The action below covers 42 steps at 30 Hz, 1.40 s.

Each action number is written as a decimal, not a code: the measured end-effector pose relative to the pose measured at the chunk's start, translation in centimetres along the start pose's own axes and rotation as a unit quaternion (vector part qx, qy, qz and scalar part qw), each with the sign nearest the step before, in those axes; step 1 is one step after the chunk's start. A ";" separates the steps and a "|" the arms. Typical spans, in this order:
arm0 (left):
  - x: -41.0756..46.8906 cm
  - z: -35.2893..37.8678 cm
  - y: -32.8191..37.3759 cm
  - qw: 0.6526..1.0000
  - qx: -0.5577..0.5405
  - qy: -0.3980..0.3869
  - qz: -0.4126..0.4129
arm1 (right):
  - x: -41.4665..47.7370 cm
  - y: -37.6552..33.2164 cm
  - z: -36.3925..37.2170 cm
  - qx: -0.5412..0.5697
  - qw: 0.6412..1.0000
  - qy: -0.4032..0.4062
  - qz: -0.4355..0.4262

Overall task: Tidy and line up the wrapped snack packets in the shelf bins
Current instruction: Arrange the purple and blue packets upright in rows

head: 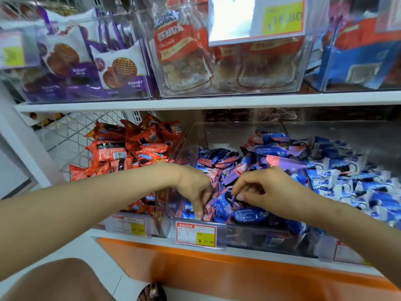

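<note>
Both our hands are down in the clear middle bin (pixel 249 232) at the centre of the frame, among the heaped blue-and-pink packets (pixel 219 161). Our left hand (pixel 194 185) points its fingers downward, the forefinger straight and touching packets by the front wall; we cannot tell whether it holds one. Our right hand (pixel 262 187) pinches a blue-and-purple packet (pixel 225 203) between thumb and curled fingers. Red packets (pixel 130 146) fill the bin at left, and blue-and-white packets (pixel 358 187) lie at right. A price tag (pixel 196 233) hangs below.
</note>
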<state>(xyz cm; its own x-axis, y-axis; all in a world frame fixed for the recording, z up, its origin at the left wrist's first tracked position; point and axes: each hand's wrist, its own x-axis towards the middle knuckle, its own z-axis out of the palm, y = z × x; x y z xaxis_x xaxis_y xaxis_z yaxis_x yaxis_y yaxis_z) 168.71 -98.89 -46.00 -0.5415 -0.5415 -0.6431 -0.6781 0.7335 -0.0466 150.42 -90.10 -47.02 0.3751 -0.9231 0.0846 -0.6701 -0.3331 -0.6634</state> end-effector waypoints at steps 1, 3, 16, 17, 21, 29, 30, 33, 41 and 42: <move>0.2 -0.1 0.2 1.000 0.012 0.018 0.000 | 0.1 0.0 0.0 -0.003 1.000 0.001 0.001; 0.3 0.2 0.4 0.997 0.067 0.034 -0.005 | 0.2 0.0 0.0 -0.005 1.000 0.001 0.005; -4.3 1.5 -3.4 0.885 -0.088 0.444 -0.108 | 1.0 -0.7 0.1 -0.034 0.999 0.007 0.010; -4.5 1.9 -3.8 0.875 -0.101 0.459 -0.116 | 1.1 -0.7 0.1 -0.044 0.999 0.012 0.010; -5.2 3.1 -5.0 0.854 -0.166 0.482 -0.104 | 1.8 -1.8 -0.3 -0.050 0.997 0.055 0.003; -5.7 3.3 -5.2 0.832 -0.215 0.502 -0.094 | 13.8 -1.5 1.1 -0.282 0.950 -0.095 0.098; -5.7 3.3 -5.2 0.831 -0.214 0.505 -0.095 | 15.1 -0.7 1.7 -0.290 0.940 -0.128 0.127; -5.9 3.4 -5.7 0.822 -0.219 0.517 -0.096 | 17.4 1.4 2.9 -0.344 0.913 -0.146 0.166; -6.2 3.5 -6.9 0.836 -0.251 0.480 -0.091 | 19.4 1.6 0.1 -0.197 0.975 -0.013 0.098; -6.2 3.5 -7.0 0.835 -0.259 0.478 -0.089 | 19.6 1.5 -0.2 -0.202 0.973 -0.008 0.111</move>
<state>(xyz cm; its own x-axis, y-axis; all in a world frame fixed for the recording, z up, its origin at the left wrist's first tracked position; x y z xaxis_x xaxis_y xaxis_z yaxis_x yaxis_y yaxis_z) 178.54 -99.22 -44.33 -0.3916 -0.8846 0.2534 -0.7798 0.4652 0.4190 156.65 -108.75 -46.26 0.2007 -0.9788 -0.0402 -0.9314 -0.1779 -0.3176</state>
